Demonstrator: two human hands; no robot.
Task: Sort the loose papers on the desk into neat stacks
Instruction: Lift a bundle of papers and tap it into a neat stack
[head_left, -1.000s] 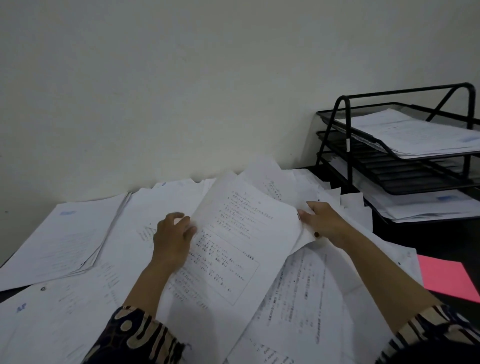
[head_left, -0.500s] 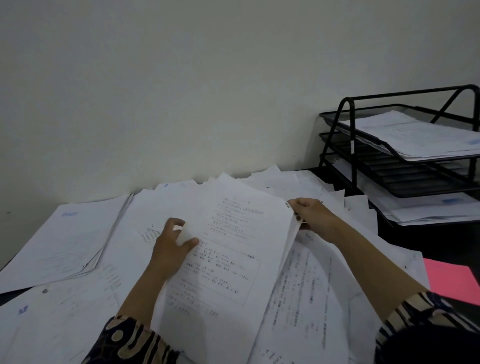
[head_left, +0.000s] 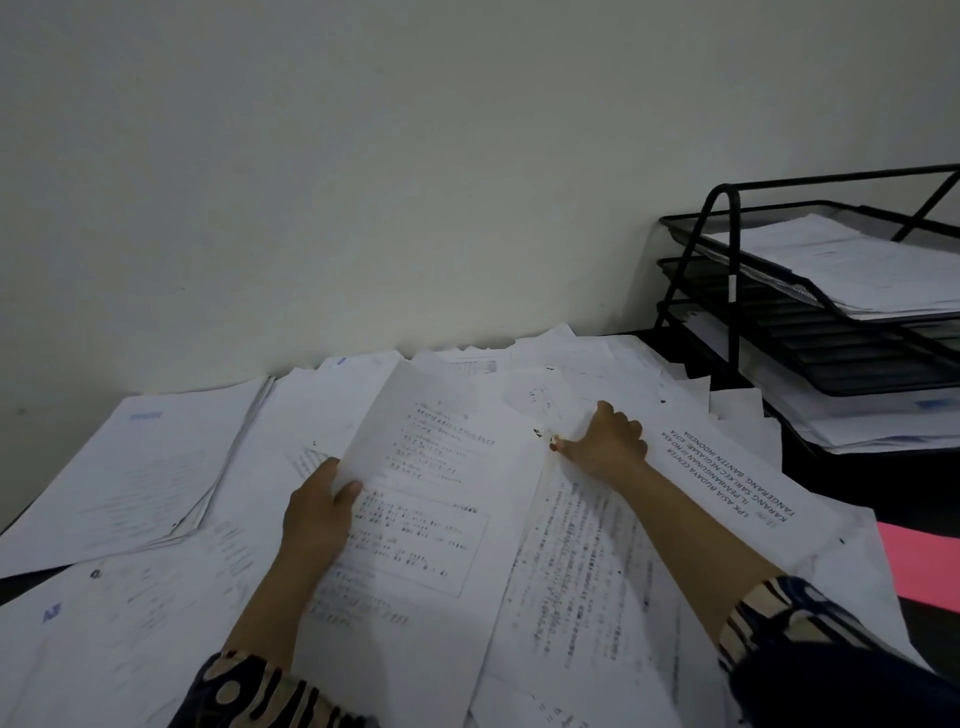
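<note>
A pale wall (head_left: 415, 182) backs a dark desk (head_left: 883, 483) almost buried under loose papers (head_left: 587, 571). The left hand (head_left: 317, 512) pinches the edge of a printed sheet (head_left: 431, 499), thumb on top, and the sheet's far end is lifted off the pile. The right hand (head_left: 605, 441) rests on the heap just beside it, fingers curled, thumb and fingertips seeming to nip a sheet's corner. One squared stack (head_left: 130, 478) lies at the left against the wall. Pulling the sheet could likely drag the papers beneath it and fan them wider. A black tray rack (head_left: 727, 291) walls off the right, a pink sheet (head_left: 919, 566) lies at the right edge, and bare desk shows only in slivers, so room for a new stack looks scarce.
</note>
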